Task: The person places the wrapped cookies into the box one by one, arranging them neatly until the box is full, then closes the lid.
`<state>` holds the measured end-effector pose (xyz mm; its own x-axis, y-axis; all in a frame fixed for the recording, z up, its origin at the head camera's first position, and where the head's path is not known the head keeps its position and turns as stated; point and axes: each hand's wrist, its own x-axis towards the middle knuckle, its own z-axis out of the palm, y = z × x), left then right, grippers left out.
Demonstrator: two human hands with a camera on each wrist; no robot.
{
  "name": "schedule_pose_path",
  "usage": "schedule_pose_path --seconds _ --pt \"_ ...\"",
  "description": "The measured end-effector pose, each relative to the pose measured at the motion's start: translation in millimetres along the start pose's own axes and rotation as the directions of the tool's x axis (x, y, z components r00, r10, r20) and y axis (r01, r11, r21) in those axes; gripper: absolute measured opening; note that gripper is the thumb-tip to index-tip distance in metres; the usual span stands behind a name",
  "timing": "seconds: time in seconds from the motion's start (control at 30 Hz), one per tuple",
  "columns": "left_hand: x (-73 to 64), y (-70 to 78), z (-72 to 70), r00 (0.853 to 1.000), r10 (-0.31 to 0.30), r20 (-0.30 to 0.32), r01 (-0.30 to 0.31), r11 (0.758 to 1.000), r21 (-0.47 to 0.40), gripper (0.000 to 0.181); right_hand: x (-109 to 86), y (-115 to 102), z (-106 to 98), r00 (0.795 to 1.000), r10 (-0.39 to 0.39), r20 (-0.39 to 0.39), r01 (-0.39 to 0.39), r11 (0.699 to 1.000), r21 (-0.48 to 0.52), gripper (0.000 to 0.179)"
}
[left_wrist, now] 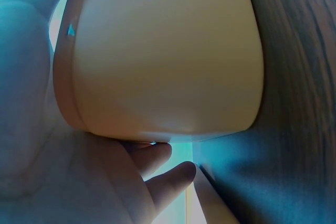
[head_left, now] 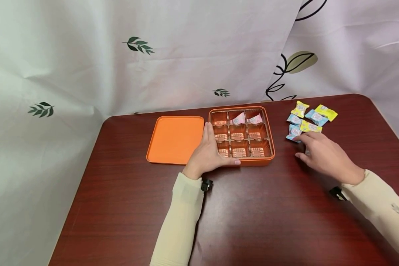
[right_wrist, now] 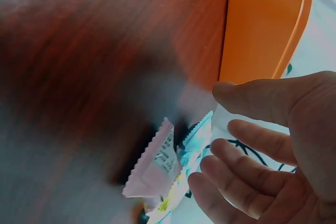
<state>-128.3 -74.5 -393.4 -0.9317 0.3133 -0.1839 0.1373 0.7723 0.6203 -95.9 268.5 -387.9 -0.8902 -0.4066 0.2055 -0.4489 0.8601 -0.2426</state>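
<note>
An orange box [head_left: 268, 161] with a divided tray stands on the table; two pink-wrapped candies [head_left: 238, 119] sit in its back-row middle and right compartments. My left hand [head_left: 206, 153] rests against the box's front left corner, fingers straight along the left side, thumb along the front. Over the loose candies at the right is my right hand [head_left: 327, 155], its fingers loosely bent and apart. The right wrist view has a pink candy [right_wrist: 152, 169] and a blue candy [right_wrist: 197, 136] just off those fingertips, with nothing between thumb and fingers.
Left of the box lies a flat orange lid [head_left: 176, 140]. Several yellow and blue candies [head_left: 316, 117] are clustered at the table's right back. A patterned white cloth [head_left: 173, 74] hangs behind the dark red table [head_left: 252, 218].
</note>
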Motion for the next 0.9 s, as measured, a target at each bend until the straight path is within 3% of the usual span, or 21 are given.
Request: schedule_pose_path --seconds 0.47,0.9 --pt "-1.2 0.9 -0.9 1.000 -0.008 0.007 0.008 1.000 -0.012 0.154 -16.0 7.2 2.2 0.997 0.079 -0.023 -0.079 0.997 0.005 0.042" --pt "-1.2 1.7 -1.4 1.000 -0.003 0.012 0.003 1.000 -0.008 0.153 -22.1 10.6 5.9 0.982 0.183 0.049 -0.183 0.983 0.003 0.043"
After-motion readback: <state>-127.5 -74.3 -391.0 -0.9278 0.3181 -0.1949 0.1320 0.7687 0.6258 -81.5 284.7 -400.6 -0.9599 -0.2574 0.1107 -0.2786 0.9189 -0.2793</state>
